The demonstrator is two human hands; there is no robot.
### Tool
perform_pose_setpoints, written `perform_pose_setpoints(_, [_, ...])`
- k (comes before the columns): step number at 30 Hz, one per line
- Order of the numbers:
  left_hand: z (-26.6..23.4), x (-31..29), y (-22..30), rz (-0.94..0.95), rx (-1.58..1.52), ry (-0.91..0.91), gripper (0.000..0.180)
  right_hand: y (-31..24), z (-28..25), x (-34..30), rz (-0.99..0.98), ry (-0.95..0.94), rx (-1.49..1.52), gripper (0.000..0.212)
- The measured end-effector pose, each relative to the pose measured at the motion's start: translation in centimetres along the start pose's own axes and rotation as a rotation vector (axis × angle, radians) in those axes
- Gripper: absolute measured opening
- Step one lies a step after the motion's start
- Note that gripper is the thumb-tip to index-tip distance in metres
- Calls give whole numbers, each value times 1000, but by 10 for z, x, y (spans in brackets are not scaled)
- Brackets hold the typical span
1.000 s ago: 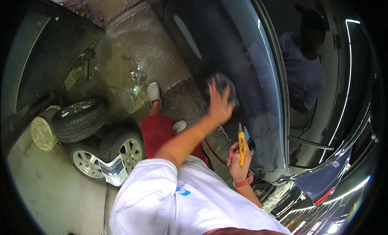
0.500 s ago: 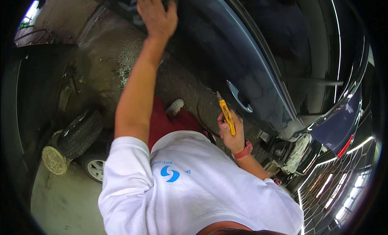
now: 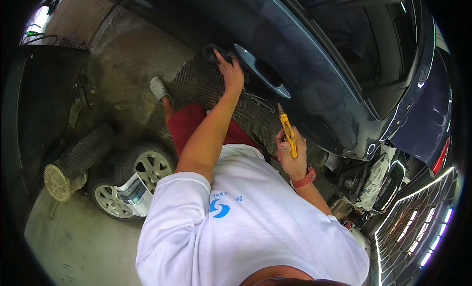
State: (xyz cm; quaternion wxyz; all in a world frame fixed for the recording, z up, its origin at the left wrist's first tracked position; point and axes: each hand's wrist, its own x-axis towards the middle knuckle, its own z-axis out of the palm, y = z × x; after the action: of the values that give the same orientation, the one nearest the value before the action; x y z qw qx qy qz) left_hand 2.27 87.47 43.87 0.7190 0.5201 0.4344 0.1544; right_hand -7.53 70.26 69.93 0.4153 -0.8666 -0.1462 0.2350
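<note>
The left hand (image 3: 232,75) has come back along the car door (image 3: 314,74), loosely spread over a dark cloth (image 3: 210,52). Just right of it lies the handle (image 3: 254,69), its long axis slanting down rightward; the right hand (image 3: 293,155), farther off, grips a yellow air gun (image 3: 288,133), nozzle toward the door.

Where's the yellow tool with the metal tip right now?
In the head view, the yellow tool is right of centre, in the grip of the right hand, its tip just below the car door handle.
</note>
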Motion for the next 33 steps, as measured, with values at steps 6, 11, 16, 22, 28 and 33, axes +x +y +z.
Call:
perform_pose_setpoints(6, [56,-100,-29,-588,-209,-35,81,34,-35,-48,83,4,-6,51])
perform_pose_setpoints(11, [99,-175,-2,-560,-227,-119,77,47,-54,-69,126,25,1,49])
perform_pose_setpoints(16, [113,-213,28,-565,-303,-261,81,38,-77,-93,177,122,181,50])
perform_pose_setpoints(22, [111,-222,89,-681,-443,-450,52,41,-95,-111,114,238,333,51])
perform_pose_setpoints(28, [89,-194,161,-407,-652,-600,25,47,-105,-123,108,305,385,48])
perform_pose_setpoints(33, [61,-189,264,440,-438,-275,63,60,-99,-125,-9,357,309,40])
